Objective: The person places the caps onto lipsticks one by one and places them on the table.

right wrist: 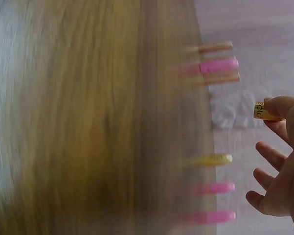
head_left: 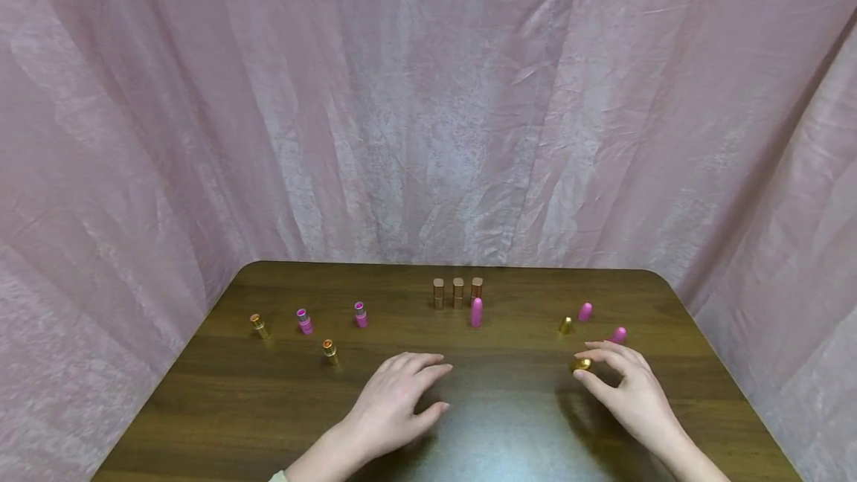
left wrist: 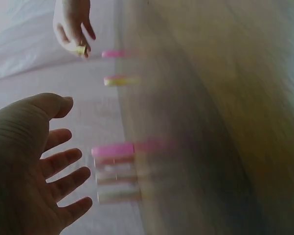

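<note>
My right hand (head_left: 626, 389) pinches a small gold lipstick cap (head_left: 581, 365) between thumb and index finger, over the right part of the table. In the right wrist view dark lettering shows on this gold cap (right wrist: 260, 110); the other fingers are spread below it. Behind that hand are a second gold cap (head_left: 565, 326) and two pink caps, one (head_left: 585, 312) farther back, the other (head_left: 619, 335) partly hidden by the hand. My left hand (head_left: 399, 400) is held over the table's front middle, fingers relaxed, holding nothing.
Uncapped lipstick bases stand on the left: two gold (head_left: 260, 326) (head_left: 330, 352) and two pink (head_left: 304, 322) (head_left: 361, 315). At the back middle a taller pink lipstick (head_left: 476, 313) stands before three rose-gold lipsticks (head_left: 458, 293). A pink curtain (head_left: 428, 110) hangs behind the wooden table (head_left: 495, 437).
</note>
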A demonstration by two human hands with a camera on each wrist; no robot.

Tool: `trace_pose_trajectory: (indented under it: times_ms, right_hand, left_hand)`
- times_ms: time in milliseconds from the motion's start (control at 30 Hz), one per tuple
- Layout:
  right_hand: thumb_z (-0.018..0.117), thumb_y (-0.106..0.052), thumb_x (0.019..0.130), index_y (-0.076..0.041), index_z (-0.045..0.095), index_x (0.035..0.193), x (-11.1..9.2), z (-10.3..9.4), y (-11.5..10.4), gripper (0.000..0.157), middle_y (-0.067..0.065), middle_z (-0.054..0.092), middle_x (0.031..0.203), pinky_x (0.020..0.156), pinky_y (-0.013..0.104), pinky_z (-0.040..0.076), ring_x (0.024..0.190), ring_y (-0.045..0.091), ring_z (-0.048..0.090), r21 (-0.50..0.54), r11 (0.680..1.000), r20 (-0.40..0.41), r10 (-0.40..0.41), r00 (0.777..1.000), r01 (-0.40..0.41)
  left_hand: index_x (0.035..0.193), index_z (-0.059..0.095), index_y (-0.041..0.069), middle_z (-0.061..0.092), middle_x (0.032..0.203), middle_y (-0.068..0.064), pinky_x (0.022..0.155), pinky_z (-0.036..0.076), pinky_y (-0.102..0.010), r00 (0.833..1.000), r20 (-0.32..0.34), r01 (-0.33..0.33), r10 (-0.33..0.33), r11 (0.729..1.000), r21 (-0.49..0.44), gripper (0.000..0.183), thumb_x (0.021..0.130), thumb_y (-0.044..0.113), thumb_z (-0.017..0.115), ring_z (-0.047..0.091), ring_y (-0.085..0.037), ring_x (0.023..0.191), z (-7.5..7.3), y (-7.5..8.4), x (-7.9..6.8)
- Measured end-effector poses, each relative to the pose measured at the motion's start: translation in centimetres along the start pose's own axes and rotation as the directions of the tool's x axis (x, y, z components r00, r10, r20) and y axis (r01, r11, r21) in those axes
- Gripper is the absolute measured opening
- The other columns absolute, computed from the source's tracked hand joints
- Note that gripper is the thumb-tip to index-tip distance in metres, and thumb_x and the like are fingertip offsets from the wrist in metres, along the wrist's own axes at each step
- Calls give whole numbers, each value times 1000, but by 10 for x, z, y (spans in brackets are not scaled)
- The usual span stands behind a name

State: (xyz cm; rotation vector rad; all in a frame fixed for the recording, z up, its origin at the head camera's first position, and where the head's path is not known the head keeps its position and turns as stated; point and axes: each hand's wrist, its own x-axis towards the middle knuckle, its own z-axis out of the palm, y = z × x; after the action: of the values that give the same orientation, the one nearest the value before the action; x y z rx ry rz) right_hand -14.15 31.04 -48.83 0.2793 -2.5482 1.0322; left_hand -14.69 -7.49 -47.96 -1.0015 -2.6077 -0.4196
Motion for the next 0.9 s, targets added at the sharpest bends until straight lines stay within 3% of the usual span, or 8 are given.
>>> trace_pose_trajectory:
  times_ms: [133,233,433,600,800,900]
  right_hand:
    - [85,-29,85,-24,77,104,0,14,-9,21,3,68,125,94,34,34,121,25,51,7,1000,5,-31,1000,31]
    - [87,-26,83,-26,77,102,1,24,-14,21,2,69,123,96,33,35,121,24,52,15,997,13,-71,997,71]
    - [86,-28,84,-31,76,100,7,42,-22,20,-8,69,118,96,32,35,121,19,51,46,997,52,-60,997,58]
    - [86,-29,84,-28,77,101,12,55,-30,19,-6,69,117,98,36,35,123,19,50,77,997,88,-38,995,31]
    - [87,-25,83,-29,77,99,16,63,-34,20,-1,71,116,98,39,35,122,21,50,95,994,88,-58,994,50]
    - [87,-23,81,-28,77,98,17,66,-36,21,0,71,115,97,39,35,120,23,52,90,993,78,-89,993,82]
  left_hand:
    - [134,67,19,63,137,-1,107,44,-49,996,-49,68,-67,998,0,49,91,41,74,57,-21,126,-16,-21,-17]
    - [133,68,19,64,135,0,105,45,-50,987,-98,125,-123,992,10,48,90,39,76,58,-21,125,-29,-37,-33]
    - [132,68,19,65,133,2,101,46,-53,951,-170,266,-260,964,15,47,89,34,79,60,-25,123,-53,-69,-64]
    - [130,69,13,66,129,-4,96,46,-58,893,-183,413,-410,910,-25,46,88,29,80,60,-33,118,-64,-98,-87]
    - [135,65,11,64,133,-11,97,46,-60,800,-42,590,-599,797,-129,51,91,34,77,57,-40,123,-58,-125,-96]
    - [135,65,9,65,131,-13,98,46,-61,769,9,632,-639,758,-160,51,91,33,77,56,-41,123,-53,-133,-94]
